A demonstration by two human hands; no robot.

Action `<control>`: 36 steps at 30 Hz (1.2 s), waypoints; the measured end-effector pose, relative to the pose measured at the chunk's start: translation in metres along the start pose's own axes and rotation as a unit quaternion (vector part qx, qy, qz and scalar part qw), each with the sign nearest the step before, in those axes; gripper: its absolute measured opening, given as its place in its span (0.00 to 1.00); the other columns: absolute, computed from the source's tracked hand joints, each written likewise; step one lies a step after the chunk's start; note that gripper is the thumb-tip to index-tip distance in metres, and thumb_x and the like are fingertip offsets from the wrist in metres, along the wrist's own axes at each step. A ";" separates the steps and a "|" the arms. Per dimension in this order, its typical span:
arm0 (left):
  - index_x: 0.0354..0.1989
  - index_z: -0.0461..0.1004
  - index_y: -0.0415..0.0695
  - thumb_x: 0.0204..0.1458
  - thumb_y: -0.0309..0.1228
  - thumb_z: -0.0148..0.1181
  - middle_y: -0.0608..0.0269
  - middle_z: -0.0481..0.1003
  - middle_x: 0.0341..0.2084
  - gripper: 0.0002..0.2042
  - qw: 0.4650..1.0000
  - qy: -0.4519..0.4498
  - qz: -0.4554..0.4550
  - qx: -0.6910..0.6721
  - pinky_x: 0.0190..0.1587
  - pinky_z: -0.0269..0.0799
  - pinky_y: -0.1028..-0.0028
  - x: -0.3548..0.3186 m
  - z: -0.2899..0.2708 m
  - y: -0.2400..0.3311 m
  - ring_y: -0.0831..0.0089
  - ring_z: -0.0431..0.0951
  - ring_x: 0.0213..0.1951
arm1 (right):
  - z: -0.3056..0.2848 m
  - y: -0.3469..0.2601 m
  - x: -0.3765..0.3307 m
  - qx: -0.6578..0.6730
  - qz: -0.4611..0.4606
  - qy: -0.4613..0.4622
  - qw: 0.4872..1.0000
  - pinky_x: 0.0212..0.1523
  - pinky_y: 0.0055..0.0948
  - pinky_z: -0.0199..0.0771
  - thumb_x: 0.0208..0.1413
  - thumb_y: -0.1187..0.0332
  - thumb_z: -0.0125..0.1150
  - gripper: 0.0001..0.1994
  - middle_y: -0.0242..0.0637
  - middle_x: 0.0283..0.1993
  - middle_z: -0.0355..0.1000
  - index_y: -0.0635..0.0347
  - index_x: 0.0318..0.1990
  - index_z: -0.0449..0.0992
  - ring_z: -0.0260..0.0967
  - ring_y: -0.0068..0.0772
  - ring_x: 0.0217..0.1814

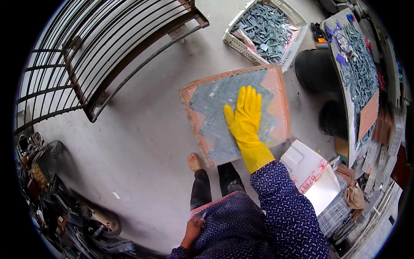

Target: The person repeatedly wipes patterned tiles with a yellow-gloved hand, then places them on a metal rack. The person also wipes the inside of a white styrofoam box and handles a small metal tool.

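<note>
My right hand (246,116), in a long yellow rubber glove, lies flat with the fingers stretched out and close together. It rests on a white mesh sheet (207,112) that covers grey-green pieces in a zigzag-edged pattern. Under the mesh is a square orange tray (282,90), its rim showing along the top and right side. My bare left hand (194,228) is closed low in front of my patterned apron (233,216). A small thin thing sticks up from its fingers; what it is I cannot make out.
Beyond the tray stands a white plastic crate (297,43) of grey-green strips. At right, a table (351,125) bears more strips over black buckets (315,71). A white box (310,168) sits near my right arm. A barred metal rack (129,77) and a motorbike (47,172) are left.
</note>
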State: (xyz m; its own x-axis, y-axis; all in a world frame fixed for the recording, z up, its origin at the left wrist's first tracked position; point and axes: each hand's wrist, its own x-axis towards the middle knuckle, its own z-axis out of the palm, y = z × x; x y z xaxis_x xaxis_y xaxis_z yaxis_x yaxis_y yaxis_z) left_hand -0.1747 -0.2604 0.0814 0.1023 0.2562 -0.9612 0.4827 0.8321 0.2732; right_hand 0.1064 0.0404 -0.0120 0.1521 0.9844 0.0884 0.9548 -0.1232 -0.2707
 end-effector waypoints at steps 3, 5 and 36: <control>0.25 0.70 0.38 0.53 0.34 0.48 0.64 0.69 0.14 0.12 0.998 -0.050 0.023 0.017 0.26 0.63 0.75 0.002 0.006 0.018 0.75 0.68 0.20 | 0.015 -0.051 -0.011 0.058 -0.103 -0.054 0.991 0.65 0.43 0.38 0.49 0.55 0.52 0.31 0.51 0.60 0.54 0.66 0.57 0.57 0.47 0.49 0.64; 0.25 0.70 0.38 0.53 0.33 0.48 0.64 0.68 0.14 0.12 0.998 -0.051 0.024 0.035 0.25 0.63 0.75 0.000 0.005 0.036 0.75 0.68 0.19 | 0.026 -0.074 -0.013 0.131 -0.231 -0.095 0.959 0.65 0.41 0.39 0.50 0.57 0.52 0.29 0.48 0.60 0.55 0.64 0.57 0.59 0.48 0.46 0.64; 0.23 0.71 0.38 0.54 0.33 0.47 0.67 0.68 0.13 0.12 1.000 -0.017 0.025 -0.002 0.24 0.62 0.77 -0.002 -0.044 -0.036 0.80 0.66 0.18 | -0.012 0.043 -0.037 -0.042 0.064 0.026 0.997 0.65 0.43 0.38 0.51 0.54 0.52 0.30 0.49 0.62 0.51 0.60 0.59 0.56 0.45 0.50 0.65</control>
State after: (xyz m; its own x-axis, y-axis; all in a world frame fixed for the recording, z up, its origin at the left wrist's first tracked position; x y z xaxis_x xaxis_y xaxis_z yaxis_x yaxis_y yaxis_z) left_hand -0.2302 -0.2693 0.0749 0.1558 0.2815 -0.9468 0.4723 0.8206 0.3217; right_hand 0.1450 -0.0026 -0.0157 0.2860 0.9520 0.1092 0.9442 -0.2605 -0.2017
